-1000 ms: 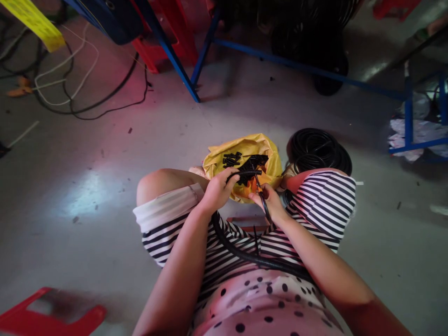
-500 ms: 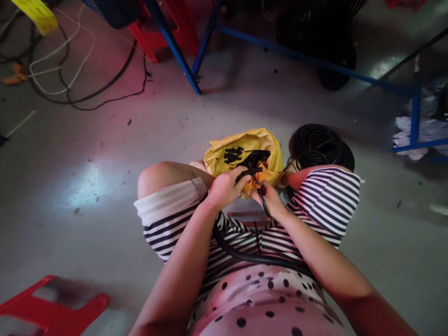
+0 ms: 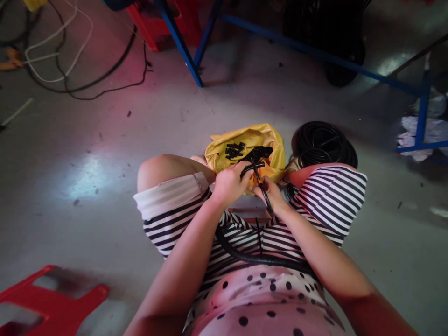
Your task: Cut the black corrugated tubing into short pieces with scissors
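My left hand (image 3: 228, 185) is closed around a black corrugated tube (image 3: 259, 164), whose ridged end sticks out past the fingers. The rest of this tube (image 3: 245, 255) curves back across my lap. In my right hand (image 3: 273, 196) is a pair of scissors (image 3: 266, 199) with dark handles; the blades cross the tube just beyond my left fingers. How far the blades are apart I cannot make out. Below and beyond both hands a yellow bag (image 3: 217, 161) lies open between my feet. Short black tube pieces (image 3: 235, 150) lie inside it.
A coil of black tubing (image 3: 325, 144) lies beside the bag on the right. Ahead stands a blue metal frame (image 3: 297, 48) with a red stool (image 3: 154, 28) behind its leg. Another red stool (image 3: 66, 305) is at lower left. Loose cables (image 3: 105, 84) lie on the floor at upper left.
The view has shifted slightly. The tube end between my hands now lies more level, and its ridges show more clearly. Both hands keep their hold.
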